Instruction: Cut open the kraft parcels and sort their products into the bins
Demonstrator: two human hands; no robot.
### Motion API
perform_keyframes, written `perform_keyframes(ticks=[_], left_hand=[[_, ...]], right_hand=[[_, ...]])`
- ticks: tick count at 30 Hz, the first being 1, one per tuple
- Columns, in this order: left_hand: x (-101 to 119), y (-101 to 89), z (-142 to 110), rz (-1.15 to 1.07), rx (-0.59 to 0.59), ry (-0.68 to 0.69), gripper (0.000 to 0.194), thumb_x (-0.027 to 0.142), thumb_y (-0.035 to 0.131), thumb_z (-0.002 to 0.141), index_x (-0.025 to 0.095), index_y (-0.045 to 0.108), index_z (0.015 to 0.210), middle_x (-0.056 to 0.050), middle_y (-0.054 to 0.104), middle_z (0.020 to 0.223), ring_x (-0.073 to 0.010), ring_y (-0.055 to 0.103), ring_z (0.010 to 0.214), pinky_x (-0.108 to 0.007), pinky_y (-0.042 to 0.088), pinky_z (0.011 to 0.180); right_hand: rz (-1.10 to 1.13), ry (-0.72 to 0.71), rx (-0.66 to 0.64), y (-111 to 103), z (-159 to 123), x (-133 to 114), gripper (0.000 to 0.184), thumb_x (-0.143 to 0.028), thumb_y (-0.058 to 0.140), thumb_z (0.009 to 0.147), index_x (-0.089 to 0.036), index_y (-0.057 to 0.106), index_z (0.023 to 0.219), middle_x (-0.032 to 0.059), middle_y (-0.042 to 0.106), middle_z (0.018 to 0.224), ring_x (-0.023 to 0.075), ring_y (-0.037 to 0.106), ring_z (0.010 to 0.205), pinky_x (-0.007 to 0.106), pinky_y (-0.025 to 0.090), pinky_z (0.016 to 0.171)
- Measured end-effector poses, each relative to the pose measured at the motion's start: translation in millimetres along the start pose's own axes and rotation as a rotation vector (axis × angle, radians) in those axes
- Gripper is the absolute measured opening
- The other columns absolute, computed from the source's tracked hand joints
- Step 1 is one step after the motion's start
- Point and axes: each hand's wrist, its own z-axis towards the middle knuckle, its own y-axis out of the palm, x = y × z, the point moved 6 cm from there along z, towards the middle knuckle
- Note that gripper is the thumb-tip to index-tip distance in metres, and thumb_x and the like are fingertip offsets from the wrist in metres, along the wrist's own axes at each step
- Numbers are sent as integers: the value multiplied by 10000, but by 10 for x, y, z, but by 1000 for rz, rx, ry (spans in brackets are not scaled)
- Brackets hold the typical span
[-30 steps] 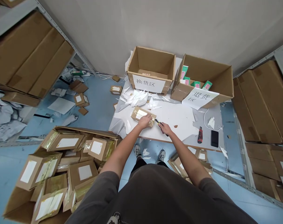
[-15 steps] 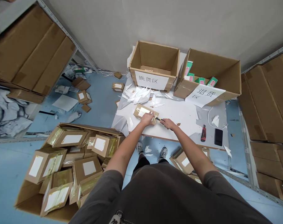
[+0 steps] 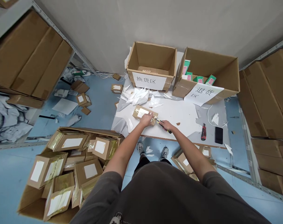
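A small taped cardboard box [image 3: 138,112] with a white label lies on the white-covered table [image 3: 171,112]. My left hand [image 3: 147,119] grips the right part of this box and presses it to the tabletop. In my right hand [image 3: 166,125] is a black and yellow utility knife [image 3: 168,131], its tip at the right end of the box. Whether the blade has gone into the tape is too small to tell. A red and black utility knife [image 3: 203,132] lies farther right, beside a black phone [image 3: 218,135].
Two open cartons with paper signs, a left one [image 3: 153,49] and a right one [image 3: 213,59] holding green-and-pink boxes, stand at the table's back. Torn paper [image 3: 138,95] lies before them. A large carton [image 3: 26,199] of taped parcels sits on the floor at left. Shelves flank both sides.
The knife in my right hand has tilted, showing more of its handle, while its tip stays near the box's right end. My left hand keeps its hold. The camera view has shifted slightly.
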Motion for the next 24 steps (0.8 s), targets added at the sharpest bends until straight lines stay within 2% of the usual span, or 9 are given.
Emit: perform_keyframes(ticks=[3, 6, 8, 11, 14, 16, 20, 24], left_hand=[[-2, 8, 4, 18, 4, 5, 654, 317, 837, 768, 188, 538, 1335, -171, 629, 1362, -334, 709, 1134, -388, 534, 967], [-3, 32, 21, 20, 9, 38, 641, 303, 833, 770, 191, 546, 1332, -176, 638, 1368, -346, 693, 1190, -405, 530, 1005], [-18, 58, 32, 12, 7, 42, 713, 295, 840, 759, 186, 520, 1387, -184, 644, 1373, -357, 677, 1237, -413, 529, 1025], [-49, 92, 37, 4, 9, 28, 808, 277, 849, 743, 163, 480, 1453, -208, 636, 1401, -368, 663, 1279, -404, 531, 1038], [-65, 115, 31, 6, 11, 24, 809, 277, 844, 746, 163, 481, 1459, -215, 638, 1409, -372, 643, 1319, -394, 530, 1044], [-74, 127, 30, 4, 7, 19, 812, 285, 844, 745, 182, 478, 1462, -201, 647, 1403, -367, 654, 1306, -394, 536, 1031], [-81, 135, 39, -6, 13, 27, 810, 275, 851, 735, 189, 481, 1451, -170, 669, 1369, -350, 674, 1281, -384, 536, 1033], [-95, 132, 55, 0, 6, 25, 735, 261, 861, 744, 186, 517, 1389, -178, 658, 1396, -346, 658, 1318, -381, 537, 1040]], right_hand=[[-126, -25, 53, -9, 12, -54, 429, -551, 430, 1112, -220, 543, 864, -14, 616, 653, 131, 557, 490, 233, 419, 548], [-366, -63, 176, -68, 10, -128, 423, -527, 417, 1120, -207, 644, 961, 81, 742, 900, 205, 698, 790, 253, 450, 671], [-508, -60, 231, -106, 1, -153, 425, -538, 424, 1117, -206, 684, 1066, 135, 763, 1064, 257, 712, 973, 275, 457, 734], [-596, -57, 224, -130, 5, -177, 444, -558, 436, 1108, -204, 701, 1146, 172, 760, 1146, 289, 708, 1048, 295, 460, 764], [-529, -62, 191, -133, 19, -201, 431, -553, 457, 1104, -204, 709, 1071, 151, 769, 1077, 267, 718, 964, 283, 455, 722], [-414, -52, 143, -111, 22, -180, 437, -558, 455, 1105, -204, 689, 1001, 105, 762, 921, 219, 709, 783, 267, 447, 659], [-116, -10, 28, -8, 1, -46, 452, -588, 456, 1096, -215, 591, 879, -18, 612, 598, 140, 552, 450, 246, 423, 528], [87, 0, -50, 148, 10, 52, 453, -605, 500, 1076, -231, 494, 821, -60, 527, 524, 115, 481, 370, 229, 379, 438]])
